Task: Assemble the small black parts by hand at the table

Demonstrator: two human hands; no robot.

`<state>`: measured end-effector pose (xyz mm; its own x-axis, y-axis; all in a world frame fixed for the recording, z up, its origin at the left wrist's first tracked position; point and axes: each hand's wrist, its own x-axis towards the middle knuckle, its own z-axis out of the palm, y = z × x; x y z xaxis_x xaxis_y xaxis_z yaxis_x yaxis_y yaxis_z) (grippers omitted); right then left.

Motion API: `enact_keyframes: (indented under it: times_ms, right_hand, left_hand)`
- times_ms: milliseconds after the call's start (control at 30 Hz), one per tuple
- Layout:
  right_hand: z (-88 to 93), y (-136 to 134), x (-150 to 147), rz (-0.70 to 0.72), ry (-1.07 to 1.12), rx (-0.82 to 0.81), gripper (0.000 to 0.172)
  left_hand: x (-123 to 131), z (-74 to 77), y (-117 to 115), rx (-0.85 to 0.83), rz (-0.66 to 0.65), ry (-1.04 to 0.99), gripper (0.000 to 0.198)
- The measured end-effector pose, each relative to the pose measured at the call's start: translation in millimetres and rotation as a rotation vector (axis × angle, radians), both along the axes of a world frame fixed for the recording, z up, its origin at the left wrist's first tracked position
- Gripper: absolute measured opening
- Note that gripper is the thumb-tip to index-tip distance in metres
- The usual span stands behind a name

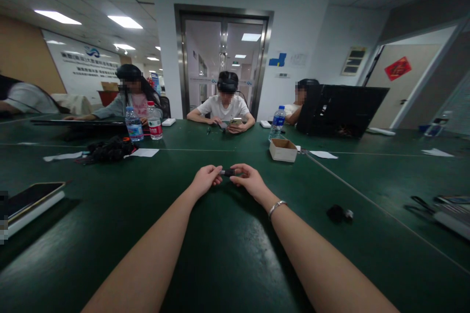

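A small, short dark piece with a silvery end [228, 172] is held between my two hands, just above or on the green table; its exact kind is too small to tell. My left hand [206, 179] pinches its silvery left end between thumb and forefinger. From the other side, my right hand [249, 180] grips the black end with thumb and fingertips, a silver bangle on that wrist. Away to the right on the table lies a small black object with a shiny metal end [340, 213].
Beyond my hands stand an open cardboard box [283, 150] and a water bottle [277, 122]. Black cables [112, 149] lie in a heap at left, near two more bottles. A phone on a white box [33, 200] is at the left edge. Several people sit opposite.
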<state>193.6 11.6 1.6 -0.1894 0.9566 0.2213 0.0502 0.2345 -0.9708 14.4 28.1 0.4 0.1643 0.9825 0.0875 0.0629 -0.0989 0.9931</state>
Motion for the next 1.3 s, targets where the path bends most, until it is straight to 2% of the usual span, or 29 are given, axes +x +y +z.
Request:
enact_keyframes:
  times_ms: [200,400,667,900,1100,1200,1300]
  right_hand:
    - [-1.6,1.4,0.7,0.027,0.024,-0.014,0.041]
    - [-0.5,0.4,0.7,0.026,0.038,-0.010,0.041]
    - [0.1,0.4,-0.3,-0.003,0.043,-0.010,0.041]
    - [-0.7,2.0,0.0,-0.002,0.050,-0.024,0.040]
    - [1.0,-0.4,-0.8,0.015,0.018,-0.017,0.038]
    - [-0.9,0.9,-1.4,0.040,-0.005,-0.007,0.038]
    - [-3.5,3.2,-1.0,0.046,-0.020,0.006,0.039]
  left_hand:
    - [-1.3,0.1,-0.1,0.032,0.026,0.131,0.049]
    - [0.1,-0.7,-0.5,0.048,0.121,0.290,0.052]
    - [1.7,-0.2,-2.3,0.061,0.014,0.047,0.033]
    - [-2.1,7.3,-9.1,0.089,-0.010,-0.016,0.029]
    - [-3.5,-4.1,1.1,0.096,-0.044,0.151,0.033]
    - [-3.4,-8.8,5.5,0.106,0.002,0.269,0.048]
    - [-2.7,-5.9,3.8,0.136,0.038,0.407,0.058]
